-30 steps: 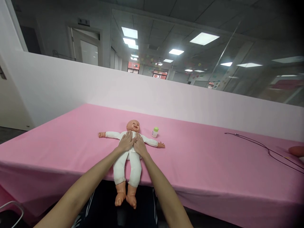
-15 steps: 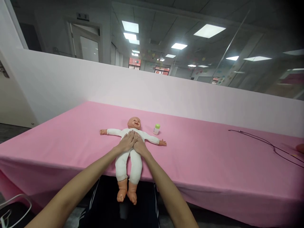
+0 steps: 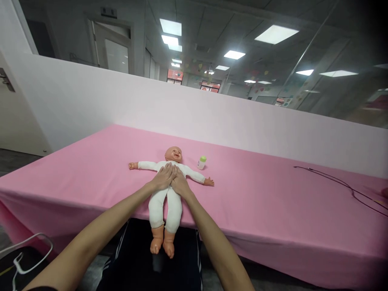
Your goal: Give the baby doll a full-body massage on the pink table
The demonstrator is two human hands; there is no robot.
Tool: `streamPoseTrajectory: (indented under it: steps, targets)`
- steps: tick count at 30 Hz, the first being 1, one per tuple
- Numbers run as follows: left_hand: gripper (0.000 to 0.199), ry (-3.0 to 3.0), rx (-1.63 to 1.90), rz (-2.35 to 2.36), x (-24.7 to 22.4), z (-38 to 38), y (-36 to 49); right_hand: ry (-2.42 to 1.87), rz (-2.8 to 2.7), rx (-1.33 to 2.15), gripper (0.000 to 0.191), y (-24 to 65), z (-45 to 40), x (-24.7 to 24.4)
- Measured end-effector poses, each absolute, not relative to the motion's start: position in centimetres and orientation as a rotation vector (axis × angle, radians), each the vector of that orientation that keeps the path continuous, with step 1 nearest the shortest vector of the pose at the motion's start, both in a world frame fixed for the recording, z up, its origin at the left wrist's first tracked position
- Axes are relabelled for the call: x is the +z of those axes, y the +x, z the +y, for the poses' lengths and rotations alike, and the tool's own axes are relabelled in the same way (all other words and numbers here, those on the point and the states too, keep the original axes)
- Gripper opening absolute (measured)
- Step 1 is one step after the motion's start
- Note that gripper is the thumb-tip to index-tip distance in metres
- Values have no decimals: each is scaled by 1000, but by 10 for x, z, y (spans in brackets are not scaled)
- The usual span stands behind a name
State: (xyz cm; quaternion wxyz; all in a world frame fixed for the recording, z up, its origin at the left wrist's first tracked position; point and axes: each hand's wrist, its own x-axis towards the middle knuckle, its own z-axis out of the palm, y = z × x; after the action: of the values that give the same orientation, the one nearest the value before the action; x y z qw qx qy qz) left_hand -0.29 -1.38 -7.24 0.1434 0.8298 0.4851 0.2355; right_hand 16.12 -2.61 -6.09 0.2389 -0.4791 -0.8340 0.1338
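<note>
Doll [image 3: 173, 204] lies face-up, so imo go light w/ L hand [image 3: 164, 177] & R hand [image 3: 180, 183], fingers flat n mostly tgthr on its chest.

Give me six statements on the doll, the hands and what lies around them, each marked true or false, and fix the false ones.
1. The left hand and the right hand both rest on the torso of the doll. True.
2. The doll lies face down. False: it lies on its back, face up.
3. The small bottle stands on the pink cloth, apart from the doll. True.
4. The bottle's cap is red. False: it is green.
5. The doll's feet reach past the near edge of the covered surface. True.
6. The left hand holds the bottle. False: neither hand touches it.
</note>
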Motion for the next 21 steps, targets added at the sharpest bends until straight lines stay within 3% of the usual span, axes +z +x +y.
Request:
streamPoseTrajectory:
  steps: [7, 12, 18, 21]
  targets:
    - [86, 1976, 819, 1626, -51, -11, -7, -1416, -1880, 519, 71, 173, -10, -52]
    - [91, 1971, 718, 1509, -65, -40, -36, -1454, -1995, 527, 78, 181, -39, -62]
    - [82, 2217, 643, 1341, -53, -49, -13, -1200, -2312, 455, 68, 165, -41, -54]
    - [73, 2199, 703, 1440, -46, -32, 0, -1306, -2218, 429, 66, 158, -24, -49]
